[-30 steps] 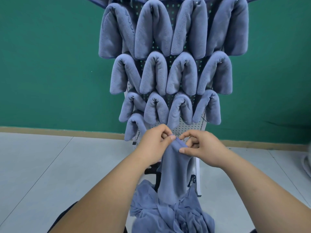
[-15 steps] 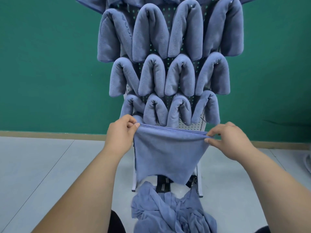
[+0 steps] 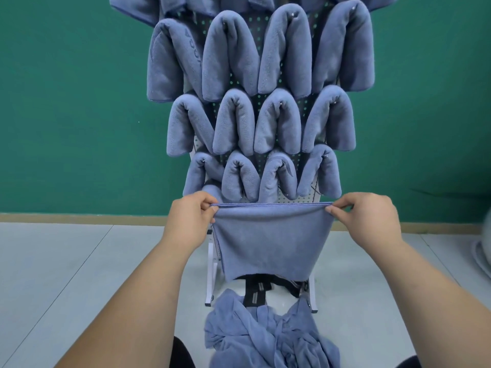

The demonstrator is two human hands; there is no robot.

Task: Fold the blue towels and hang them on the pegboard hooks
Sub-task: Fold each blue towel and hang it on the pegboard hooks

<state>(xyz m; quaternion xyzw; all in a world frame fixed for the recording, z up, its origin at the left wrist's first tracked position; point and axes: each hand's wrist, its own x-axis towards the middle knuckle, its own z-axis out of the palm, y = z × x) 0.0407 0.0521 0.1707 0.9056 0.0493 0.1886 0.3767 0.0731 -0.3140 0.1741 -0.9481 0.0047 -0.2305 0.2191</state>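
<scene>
Your left hand (image 3: 190,224) and right hand (image 3: 368,221) each pinch a top corner of the doubled blue towel (image 3: 271,243), stretched taut before the pegboard (image 3: 300,201).

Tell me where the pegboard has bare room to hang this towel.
Free pegboard lies below the lowest full row, right of the single low towel, just above the held towel. Every row above is packed with hung towels.
</scene>
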